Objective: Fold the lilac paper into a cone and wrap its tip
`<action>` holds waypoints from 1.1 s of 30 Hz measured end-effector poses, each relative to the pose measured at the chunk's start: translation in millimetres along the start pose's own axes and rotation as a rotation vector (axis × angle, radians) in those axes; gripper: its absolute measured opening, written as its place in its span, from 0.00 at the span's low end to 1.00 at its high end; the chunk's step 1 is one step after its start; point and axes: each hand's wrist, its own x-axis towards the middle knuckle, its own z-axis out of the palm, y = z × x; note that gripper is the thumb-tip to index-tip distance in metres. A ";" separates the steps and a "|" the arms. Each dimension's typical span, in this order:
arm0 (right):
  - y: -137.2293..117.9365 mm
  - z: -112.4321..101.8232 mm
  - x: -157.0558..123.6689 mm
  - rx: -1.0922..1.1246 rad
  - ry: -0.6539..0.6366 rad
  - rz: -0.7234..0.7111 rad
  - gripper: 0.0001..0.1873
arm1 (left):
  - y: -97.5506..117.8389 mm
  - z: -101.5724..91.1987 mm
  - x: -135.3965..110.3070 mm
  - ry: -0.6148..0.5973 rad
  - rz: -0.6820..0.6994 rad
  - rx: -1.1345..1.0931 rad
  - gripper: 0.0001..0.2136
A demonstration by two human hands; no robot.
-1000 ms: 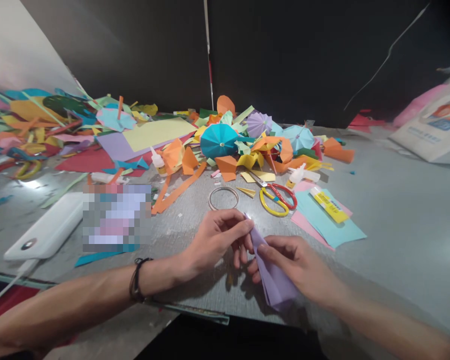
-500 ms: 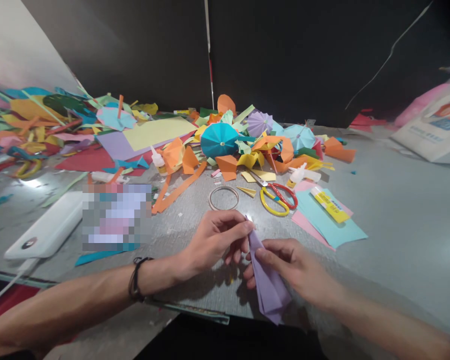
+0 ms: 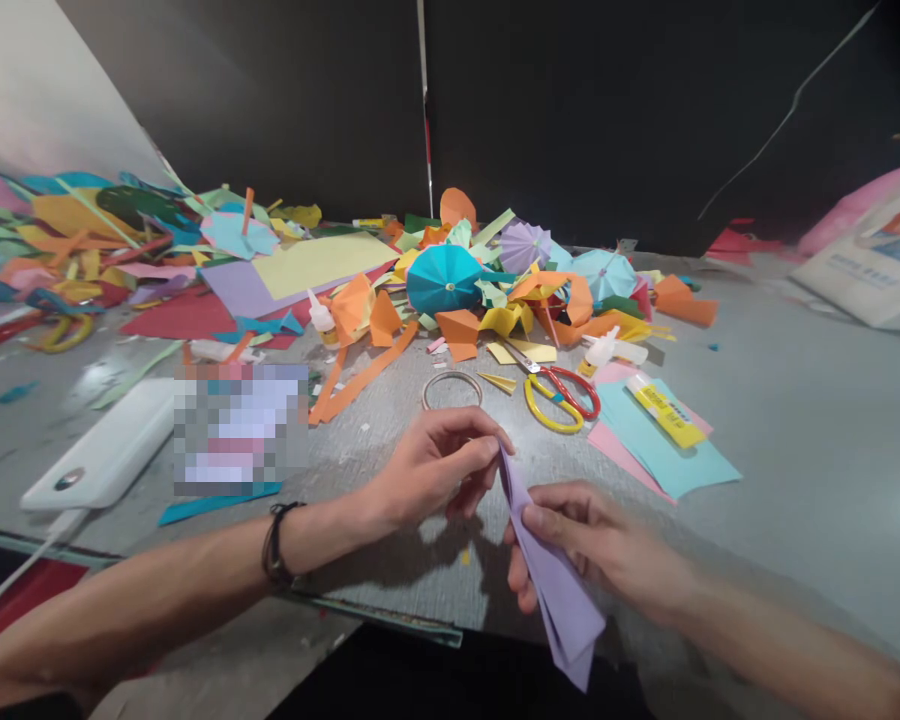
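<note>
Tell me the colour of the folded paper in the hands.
The folded paper is lilac, clearest in the head view.

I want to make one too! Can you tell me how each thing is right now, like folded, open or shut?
purple paper: folded narrow, held up by both hands
left hand: fingers pinching its top tip
right hand: fingers gripping its middle
scissors: lying flat, blades shut
teal paper umbrella: opened out
glue stick: lying on the blue sheet

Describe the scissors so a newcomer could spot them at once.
On the grey table, look before the heap of paper scraps, beyond the folded lilac paper. The scissors lie between a wire ring and a pale blue sheet. Only they have one yellow and one red handle loop.
</note>
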 end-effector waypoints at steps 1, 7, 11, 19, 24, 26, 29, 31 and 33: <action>0.5 0.1 0.0 -0.004 -0.004 -0.002 0.24 | 0.8 1.1 -0.2 0.007 -0.001 0.007 0.11; 1.4 1.5 -1.0 -0.080 0.086 -0.036 0.24 | 4.7 3.9 1.9 0.045 -0.066 0.005 0.12; 1.4 2.3 -1.6 -0.115 0.110 -0.029 0.25 | 2.6 1.4 3.6 0.008 -0.123 -0.048 0.11; 2.2 6.1 -3.5 -0.236 0.210 -0.083 0.24 | 1.0 5.3 0.9 0.070 -0.078 0.030 0.12; 0.4 5.8 -3.2 -0.284 0.265 -0.122 0.24 | 1.9 8.9 2.2 0.156 -0.005 0.069 0.13; 2.7 5.2 -2.4 -0.290 0.267 -0.135 0.24 | 1.6 9.1 1.9 0.169 0.038 0.063 0.12; 8.0 4.6 -1.1 -0.281 0.271 -0.157 0.23 | 0.8 8.8 0.5 0.184 0.087 0.065 0.11; 10.8 4.8 -0.8 -0.280 0.286 -0.176 0.23 | 0.7 9.0 -0.8 0.181 0.101 0.074 0.08; 12.4 5.6 -1.3 -0.305 0.309 -0.194 0.23 | 1.1 10.0 -1.9 0.197 0.109 0.076 0.07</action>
